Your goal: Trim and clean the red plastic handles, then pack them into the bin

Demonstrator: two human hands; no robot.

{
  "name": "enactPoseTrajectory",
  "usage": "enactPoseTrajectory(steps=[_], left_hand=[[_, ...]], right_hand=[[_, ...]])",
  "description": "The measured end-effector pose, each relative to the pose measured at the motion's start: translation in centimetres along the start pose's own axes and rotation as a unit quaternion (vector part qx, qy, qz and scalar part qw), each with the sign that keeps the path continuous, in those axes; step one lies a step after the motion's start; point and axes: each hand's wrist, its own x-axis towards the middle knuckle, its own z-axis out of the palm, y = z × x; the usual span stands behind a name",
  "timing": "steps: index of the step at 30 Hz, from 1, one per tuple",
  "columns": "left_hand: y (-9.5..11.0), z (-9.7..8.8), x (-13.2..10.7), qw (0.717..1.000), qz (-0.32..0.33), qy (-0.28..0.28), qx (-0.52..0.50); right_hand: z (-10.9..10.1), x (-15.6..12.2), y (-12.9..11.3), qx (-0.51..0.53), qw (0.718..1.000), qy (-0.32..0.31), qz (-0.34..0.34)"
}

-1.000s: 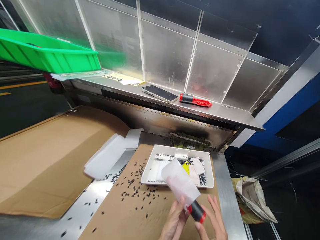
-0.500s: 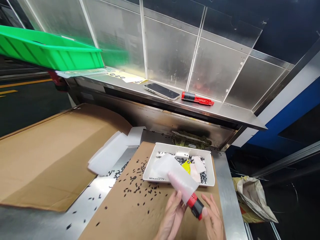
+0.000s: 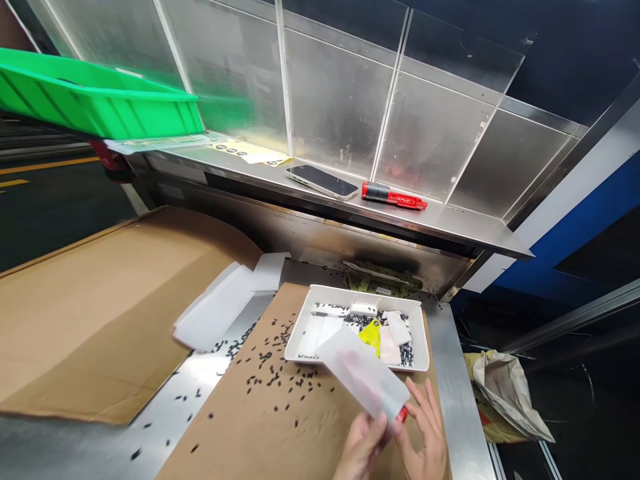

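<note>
A white translucent foam pouch (image 3: 357,373) slants over the cardboard, its far end overlapping the tray's front edge. Through the foam shows a reddish shape, and a small red end of the red-and-black tool (image 3: 401,415) sticks out at the pouch's near opening. My left hand (image 3: 363,443) is closed on the pouch's near end from below, thumb on top. With thumb and forefinger, my right hand (image 3: 423,430) pinches around the tool's red end, its other fingers stretched upward. A similar red-and-black tool (image 3: 393,195) lies on the metal shelf.
A white tray (image 3: 425,333) holds small black pieces, foam bits and a yellow tag (image 3: 370,335). More black pieces are scattered over the cardboard sheet (image 3: 240,427). White pouches (image 3: 213,310) lie left, by a large cardboard piece (image 3: 100,313). A phone (image 3: 323,181) and green bin (image 3: 100,100) occupy the shelf.
The pouch has slid over the tool, covering its black part so only a red tip shows. My left hand has moved right, closer to my right hand.
</note>
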Motion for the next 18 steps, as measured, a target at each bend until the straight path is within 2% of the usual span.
enactPoseTrajectory(steps=[4, 8, 12, 15, 18], left_hand=[[0.9, -1.2, -0.1, 0.992, -0.092, -0.016, -0.085], [2.3, -2.7, 0.6, 0.960, -0.178, -0.017, -0.216], [2.5, -2.5, 0.6, 0.928, -0.223, -0.023, -0.296], [2.4, -1.7, -0.2, 0.918, -0.248, -0.055, -0.304], [1.9, -1.8, -1.4, 0.928, -0.252, -0.052, -0.270]], right_hand=[[-0.3, 0.0, 0.3, -0.059, 0.996, -0.021, -0.057], [-1.2, 0.8, -0.6, -0.108, 0.983, -0.069, -0.130], [-1.9, 1.5, -1.8, -0.118, 0.966, -0.135, -0.186], [-2.1, 1.6, -2.3, -0.134, 0.953, -0.160, -0.218], [-2.8, 1.5, -2.3, -0.142, 0.941, -0.153, -0.265]])
